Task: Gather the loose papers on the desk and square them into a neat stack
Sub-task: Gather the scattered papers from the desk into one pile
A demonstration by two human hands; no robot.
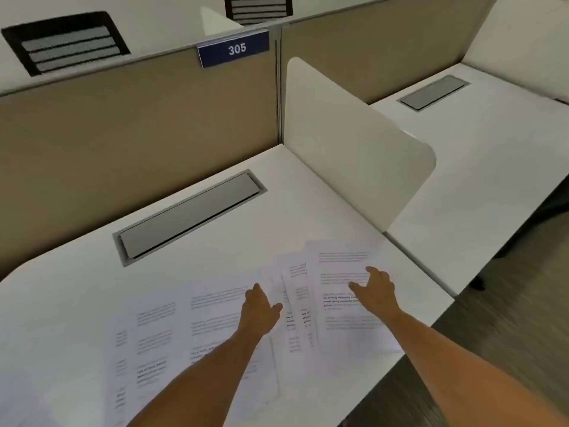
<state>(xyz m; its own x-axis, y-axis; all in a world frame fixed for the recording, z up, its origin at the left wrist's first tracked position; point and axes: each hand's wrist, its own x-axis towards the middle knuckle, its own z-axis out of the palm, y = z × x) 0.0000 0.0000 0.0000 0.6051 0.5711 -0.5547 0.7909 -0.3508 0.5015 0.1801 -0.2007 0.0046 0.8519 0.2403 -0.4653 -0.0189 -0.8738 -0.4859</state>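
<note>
Loose white printed paper sheets (215, 322) lie spread out, overlapping, on the flat white desk (92, 282); the left hand (260, 309) rests flat on the middle sheets, fingers open; the right hand (374, 291) rests open on the right-most sheet, near the desk's edge.

- A grey cable-tray lid (189, 217) sits flush in the white desk (77, 282).
- A blue plate (233, 49) reading "305" tops the tan partition (123, 124).
- A white divider panel (354, 143) stands at the right.
- A second grey lid (434, 92) lies beyond it.
</note>
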